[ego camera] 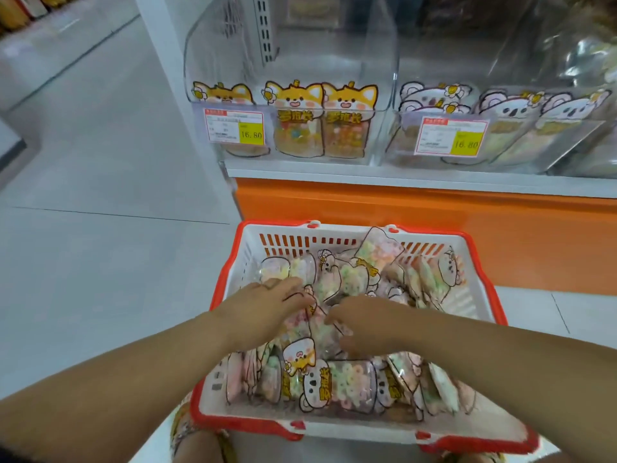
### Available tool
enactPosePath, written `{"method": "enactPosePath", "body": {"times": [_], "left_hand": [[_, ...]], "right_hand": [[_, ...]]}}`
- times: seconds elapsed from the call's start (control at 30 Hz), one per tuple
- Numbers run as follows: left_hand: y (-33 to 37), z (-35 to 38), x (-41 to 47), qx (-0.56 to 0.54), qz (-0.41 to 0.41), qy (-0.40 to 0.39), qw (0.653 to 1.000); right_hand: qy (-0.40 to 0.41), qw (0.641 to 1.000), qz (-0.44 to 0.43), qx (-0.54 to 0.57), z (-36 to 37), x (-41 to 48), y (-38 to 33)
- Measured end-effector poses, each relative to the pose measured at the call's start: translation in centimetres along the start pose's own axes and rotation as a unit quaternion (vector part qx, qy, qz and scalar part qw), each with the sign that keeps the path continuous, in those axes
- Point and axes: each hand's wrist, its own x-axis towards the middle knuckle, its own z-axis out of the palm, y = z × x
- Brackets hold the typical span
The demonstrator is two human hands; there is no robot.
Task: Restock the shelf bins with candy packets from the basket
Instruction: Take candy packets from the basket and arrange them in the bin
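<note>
A white basket with a red rim (pixel 337 426) sits on the floor before me, filled with several clear candy packets (pixel 347 384) printed with fox and koala faces. My left hand (pixel 267 307) reaches into the pile, fingers curling around the edge of a packet. Just to its right, my right hand (pixel 364 324) is buried among the packets with bent fingers closing on one. Above stand two clear shelf bins: the left bin (pixel 293 61) holds fox packets (pixel 319 123) along its front, the right bin (pixel 500 65) holds koala packets (pixel 507 118).
The bins stand on a white shelf over an orange base panel (pixel 434 228). Price tags reading 16.80 hang on the left bin (pixel 235 127) and the right bin (pixel 450 137). Pale tiled floor (pixel 100 195) stretches to the left. Another shelf edge (pixel 10 142) shows at far left.
</note>
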Motion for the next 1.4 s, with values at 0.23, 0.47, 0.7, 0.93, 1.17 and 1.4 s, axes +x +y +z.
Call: {"method": "enactPosePath", "body": {"times": [0.23, 0.47, 0.7, 0.93, 1.17, 1.4], "left_hand": [[-2.5, 0.1, 2.0, 0.022, 0.068, -0.008, 0.997], [-3.0, -5.7, 0.8, 0.007, 0.008, -0.051, 0.999], [1.1, -10.5, -2.8, -0.196, -0.158, 0.092, 0.963], [8.2, -11.9, -5.8, -0.152, -0.112, 0.296, 0.936], [5.8, -12.1, -8.2, -0.462, -0.111, 0.322, 0.819], [1.2, -12.4, -9.0, -0.7, -0.152, 0.195, 0.67]], "right_hand": [[-0.042, 0.999, 0.016, 0.022, 0.3, 3.5, 0.7], [0.035, 0.997, 0.026, 0.057, -0.5, 0.8, 2.4], [0.123, 0.942, 0.045, 0.31, -1.3, -4.8, 1.8], [0.189, 0.661, -0.012, 0.726, -3.8, -8.9, -4.4], [0.289, 0.643, -0.009, 0.709, -4.5, -8.8, -6.4], [0.32, 0.688, -0.073, 0.647, -8.7, -6.4, -8.4]]}}
